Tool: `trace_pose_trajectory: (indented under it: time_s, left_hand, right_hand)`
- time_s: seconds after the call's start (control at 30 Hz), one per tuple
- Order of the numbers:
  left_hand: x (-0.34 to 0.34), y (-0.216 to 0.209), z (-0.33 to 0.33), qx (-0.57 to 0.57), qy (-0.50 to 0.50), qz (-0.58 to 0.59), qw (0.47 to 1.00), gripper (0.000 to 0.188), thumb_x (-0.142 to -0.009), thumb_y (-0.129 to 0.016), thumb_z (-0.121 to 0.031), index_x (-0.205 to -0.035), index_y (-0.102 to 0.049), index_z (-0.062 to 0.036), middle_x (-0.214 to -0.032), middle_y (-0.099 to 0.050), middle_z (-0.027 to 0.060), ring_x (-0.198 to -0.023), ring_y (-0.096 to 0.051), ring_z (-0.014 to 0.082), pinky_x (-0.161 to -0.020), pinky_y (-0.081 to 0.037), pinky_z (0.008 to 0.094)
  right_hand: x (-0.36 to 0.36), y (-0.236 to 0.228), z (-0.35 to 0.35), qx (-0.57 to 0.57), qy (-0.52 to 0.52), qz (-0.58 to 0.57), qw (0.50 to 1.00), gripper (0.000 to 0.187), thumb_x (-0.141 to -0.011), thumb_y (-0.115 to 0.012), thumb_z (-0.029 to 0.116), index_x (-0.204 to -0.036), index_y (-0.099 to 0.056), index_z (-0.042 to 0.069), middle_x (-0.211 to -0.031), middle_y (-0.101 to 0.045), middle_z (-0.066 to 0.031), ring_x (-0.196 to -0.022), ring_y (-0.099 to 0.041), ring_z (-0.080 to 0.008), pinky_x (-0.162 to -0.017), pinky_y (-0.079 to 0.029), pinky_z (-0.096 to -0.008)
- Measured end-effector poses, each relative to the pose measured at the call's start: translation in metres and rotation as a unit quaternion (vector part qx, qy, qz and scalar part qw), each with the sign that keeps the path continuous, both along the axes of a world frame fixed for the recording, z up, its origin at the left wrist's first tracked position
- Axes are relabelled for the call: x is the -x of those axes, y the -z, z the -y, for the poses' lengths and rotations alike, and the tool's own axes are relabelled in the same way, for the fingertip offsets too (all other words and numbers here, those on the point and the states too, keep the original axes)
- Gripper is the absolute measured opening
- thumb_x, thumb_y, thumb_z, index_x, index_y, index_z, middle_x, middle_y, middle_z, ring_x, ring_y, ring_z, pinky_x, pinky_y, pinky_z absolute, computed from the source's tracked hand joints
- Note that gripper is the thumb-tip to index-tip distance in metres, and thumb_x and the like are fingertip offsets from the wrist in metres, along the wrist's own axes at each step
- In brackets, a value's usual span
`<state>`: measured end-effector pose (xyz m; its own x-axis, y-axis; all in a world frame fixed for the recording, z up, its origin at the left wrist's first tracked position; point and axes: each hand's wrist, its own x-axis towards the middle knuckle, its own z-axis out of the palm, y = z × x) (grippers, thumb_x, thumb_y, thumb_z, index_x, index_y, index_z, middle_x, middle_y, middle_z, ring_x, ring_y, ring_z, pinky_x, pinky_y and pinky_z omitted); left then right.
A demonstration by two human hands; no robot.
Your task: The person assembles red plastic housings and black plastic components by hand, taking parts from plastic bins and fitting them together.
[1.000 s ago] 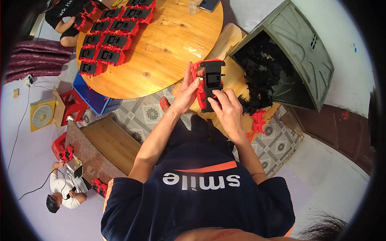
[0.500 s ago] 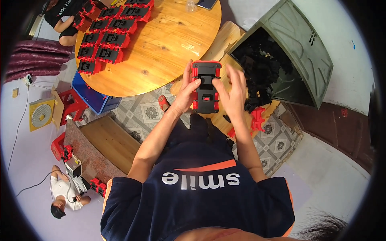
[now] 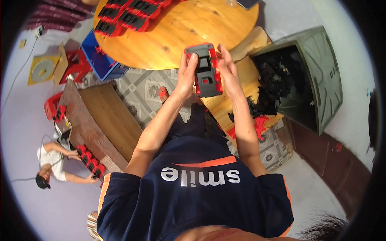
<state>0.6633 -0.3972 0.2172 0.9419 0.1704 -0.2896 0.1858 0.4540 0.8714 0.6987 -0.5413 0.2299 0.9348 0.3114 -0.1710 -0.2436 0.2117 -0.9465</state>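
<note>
A rectangular red plastic housing with a black insert [image 3: 206, 72] is held up in front of me, its long side running away from my body. My left hand [image 3: 187, 74] grips its left side, thumb lying on the black face near the far end. Along the right edge, my right hand [image 3: 228, 72] has its fingers stretched out and slightly apart; it is at or against the red side, and whether it touches is hard to tell. Rows of similar red-and-black housings [image 3: 134, 20] sit on the far left of the round wooden table [image 3: 177, 50].
At right, a large tipped green-grey container [image 3: 321, 80] spills black parts [image 3: 275, 80] onto a wooden surface [image 3: 217, 108], with loose red pieces [image 3: 261, 124] nearby. A blue crate [image 3: 96, 60] stands left of the table. A co-worker [image 3: 52, 162] reaches toward several red-and-black parts [image 3: 90, 160].
My view has shifted, so the table sits higher in it. My right thumb has left the black face, and the housing is slightly turned. The co-worker's arms now reach out toward the parts.
</note>
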Motion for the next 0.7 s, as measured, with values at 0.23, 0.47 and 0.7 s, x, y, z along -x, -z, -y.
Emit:
trace_pose_trajectory:
  time_s: [0.23,0.47,0.7]
  left_hand:
    - [0.049,0.003,-0.103,0.049,-0.1,0.046,0.993,0.084,-0.094,-0.06,-0.035,-0.152,-0.004,-0.0139,-0.138,-0.041,0.0105,-0.116,-0.048,0.0187,-0.098,-0.042,0.0328]
    - [0.164,-0.001,-0.216,-0.019,-0.215,0.081,0.973,0.112,-0.069,-0.084,-0.012,-0.152,-0.009,-0.0127,-0.141,-0.039,0.0092,-0.128,-0.043,0.0192,-0.105,-0.038,0.0389]
    - [0.307,0.131,-0.501,-0.028,-0.704,-0.04,0.709,0.052,-0.077,-0.079,-0.012,-0.12,-0.05,-0.0141,-0.112,-0.057,0.0016,-0.096,-0.06,0.0199,-0.086,-0.053,0.042]
  right_hand:
    - [0.046,0.006,-0.087,-0.007,-0.125,-0.071,0.99,0.052,-0.086,-0.063,0.004,-0.135,-0.046,-0.002,-0.122,-0.06,-0.0061,-0.107,-0.058,-0.0136,-0.095,-0.044,-0.0284]
    - [0.098,0.022,-0.236,0.08,-0.339,0.029,0.937,0.055,-0.097,-0.055,0.016,-0.144,-0.034,-0.004,-0.14,-0.046,-0.0131,-0.127,-0.046,-0.0217,-0.106,-0.036,-0.0336]
    - [0.135,0.068,-0.305,0.232,-0.448,-0.033,0.862,0.055,-0.099,-0.052,0.033,-0.143,-0.04,0.002,-0.137,-0.051,-0.0141,-0.124,-0.05,-0.022,-0.1,-0.039,-0.0316]
